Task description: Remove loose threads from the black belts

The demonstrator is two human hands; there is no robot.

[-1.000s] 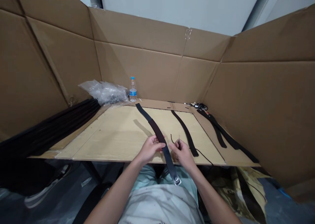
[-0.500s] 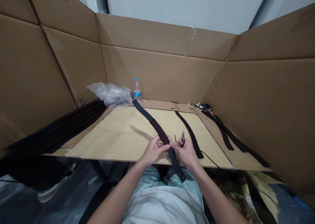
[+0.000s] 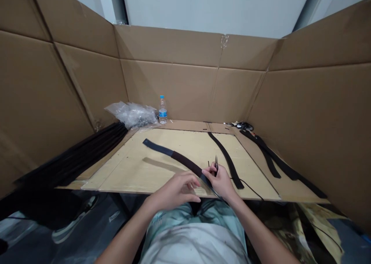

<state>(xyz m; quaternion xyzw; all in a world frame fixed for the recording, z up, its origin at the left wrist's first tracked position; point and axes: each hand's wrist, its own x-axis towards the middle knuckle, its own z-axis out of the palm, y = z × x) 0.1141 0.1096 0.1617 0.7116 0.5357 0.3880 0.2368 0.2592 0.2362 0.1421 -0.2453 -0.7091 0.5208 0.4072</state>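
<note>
A long dark strap [image 3: 188, 163], with a brownish middle section and blue-black ends, hangs slanted above the board. My right hand [image 3: 222, 182] pinches it between thumb and finger near its lower part. That same hand also keeps a small pair of thread snips [image 3: 216, 164], blades pointing up from behind the fingers. Just left of the strap, my left hand [image 3: 181, 188] is off it, fingers curled loosely and thumb apart, with nothing in it. Part of the strap's near end is hidden behind my right hand.
Another black strap [image 3: 226, 155] lies on the wooden board [image 3: 121, 175], with a thin cord [image 3: 252, 189] beside it. More straps [image 3: 269, 159] lie at right, a dark pile [image 3: 84, 152] at left. A plastic bag [image 3: 135, 115] and water bottle [image 3: 162, 111] stand behind. Cardboard walls [image 3: 171, 86] surround the table.
My left hand has let go of the strap and moved down and left. The strap's far end has swung down to the left, while my right hand still grips it.
</note>
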